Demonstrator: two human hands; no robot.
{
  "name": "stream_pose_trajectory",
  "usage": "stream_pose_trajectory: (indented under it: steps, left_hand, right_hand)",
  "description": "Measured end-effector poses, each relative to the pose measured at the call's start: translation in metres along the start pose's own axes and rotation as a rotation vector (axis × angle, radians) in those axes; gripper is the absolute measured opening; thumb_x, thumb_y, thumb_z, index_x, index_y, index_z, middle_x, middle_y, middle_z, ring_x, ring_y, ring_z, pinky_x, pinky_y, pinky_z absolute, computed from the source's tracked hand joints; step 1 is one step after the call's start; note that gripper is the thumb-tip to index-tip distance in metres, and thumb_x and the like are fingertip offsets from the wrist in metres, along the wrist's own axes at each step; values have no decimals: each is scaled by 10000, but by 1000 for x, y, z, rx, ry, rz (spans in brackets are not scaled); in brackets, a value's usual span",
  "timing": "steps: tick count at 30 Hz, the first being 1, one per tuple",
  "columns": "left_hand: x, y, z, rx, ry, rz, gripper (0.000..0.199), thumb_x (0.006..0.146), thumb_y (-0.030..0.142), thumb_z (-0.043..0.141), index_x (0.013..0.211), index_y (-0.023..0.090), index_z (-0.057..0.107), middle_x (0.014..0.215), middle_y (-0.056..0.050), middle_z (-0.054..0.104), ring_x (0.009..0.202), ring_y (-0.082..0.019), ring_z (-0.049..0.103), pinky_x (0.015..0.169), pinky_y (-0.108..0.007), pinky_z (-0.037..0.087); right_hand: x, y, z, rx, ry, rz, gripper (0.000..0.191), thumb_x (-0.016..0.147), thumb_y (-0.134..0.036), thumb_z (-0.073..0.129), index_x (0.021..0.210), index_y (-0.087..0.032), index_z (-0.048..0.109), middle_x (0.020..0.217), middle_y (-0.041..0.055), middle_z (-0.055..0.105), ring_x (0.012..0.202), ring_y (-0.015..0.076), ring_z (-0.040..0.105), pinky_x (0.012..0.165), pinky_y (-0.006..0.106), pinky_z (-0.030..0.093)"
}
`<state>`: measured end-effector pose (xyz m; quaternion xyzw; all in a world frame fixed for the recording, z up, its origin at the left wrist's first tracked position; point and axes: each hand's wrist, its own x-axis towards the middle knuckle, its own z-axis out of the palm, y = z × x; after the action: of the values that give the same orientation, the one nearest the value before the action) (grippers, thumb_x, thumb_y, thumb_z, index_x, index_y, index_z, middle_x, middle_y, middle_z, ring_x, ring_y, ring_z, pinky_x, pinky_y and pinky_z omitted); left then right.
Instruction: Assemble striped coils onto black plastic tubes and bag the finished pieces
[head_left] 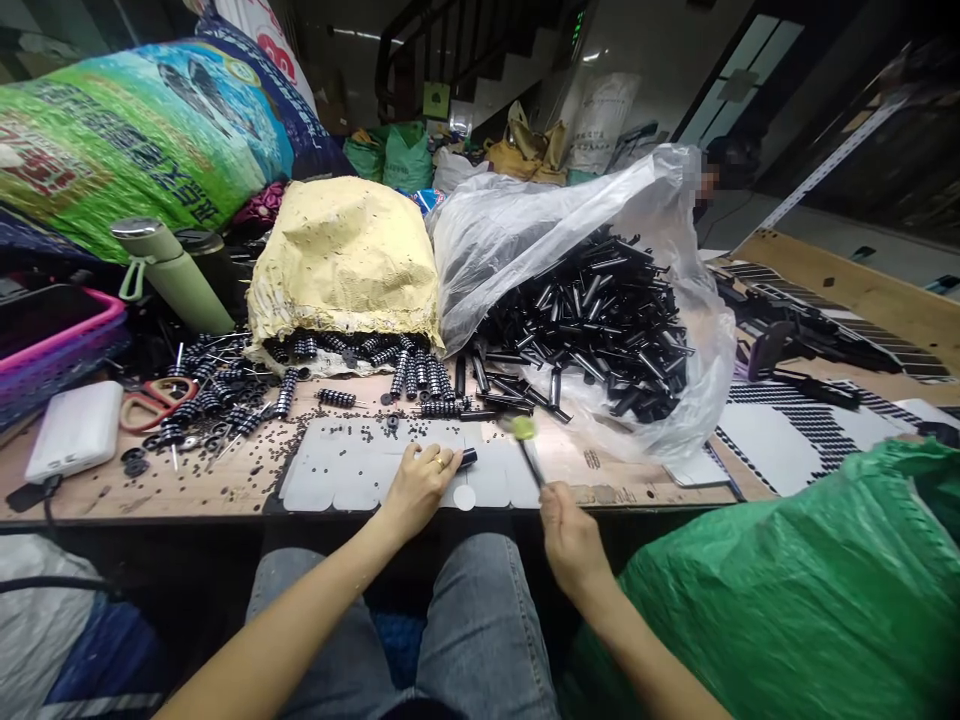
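My left hand (pixel 417 487) is closed round a short black tube (pixel 468 458), which lies on the pale grey mat (pixel 330 470) along the bench edge. Only the tube's right end shows past my fingers. In my right hand (pixel 571 540) is the dark handle of a small hammer (pixel 523 430) with a yellow-green head, raised and blurred, to the right of the tube. Beyond the mat, loose black tubes (pixel 517 390) spill from a clear plastic bag (pixel 517 230). Ribbed black rollers (pixel 420 375) lie before a yellow sack (pixel 345 260).
Red-handled scissors (pixel 159 403), a white power bank (pixel 75 430) and a green flask (pixel 172 275) stand or lie at left, near a pink basket (pixel 67 300). Tiny black rings dot the mat. A green sack (pixel 795 570) bulges at lower right. A person is partly visible behind the clear bag.
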<state>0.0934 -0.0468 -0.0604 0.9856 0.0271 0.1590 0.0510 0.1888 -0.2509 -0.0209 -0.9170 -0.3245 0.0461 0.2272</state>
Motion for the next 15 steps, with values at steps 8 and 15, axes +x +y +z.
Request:
stream_pose_trajectory:
  steps: [8,15]
  left_hand:
    - [0,42,20,19,-23,-121,599,819,377,365,1296,23,290,1349,-199,310,1283,-290,189,1034,-479,147]
    - [4,52,28,-220,15,-188,493,780,160,361,1241,-11,385,1255,-229,422,1215,-317,327,998,-466,268]
  right_hand:
    - [-7,-47,-14,169,4,-81,377,906,-409,147,758,-208,430,540,-16,489,466,131,481,476,221,339]
    - [-10,-68,19,-91,-269,-187,355,898,-370,181,741,-214,458,592,31,584,532,184,572,490,248,356]
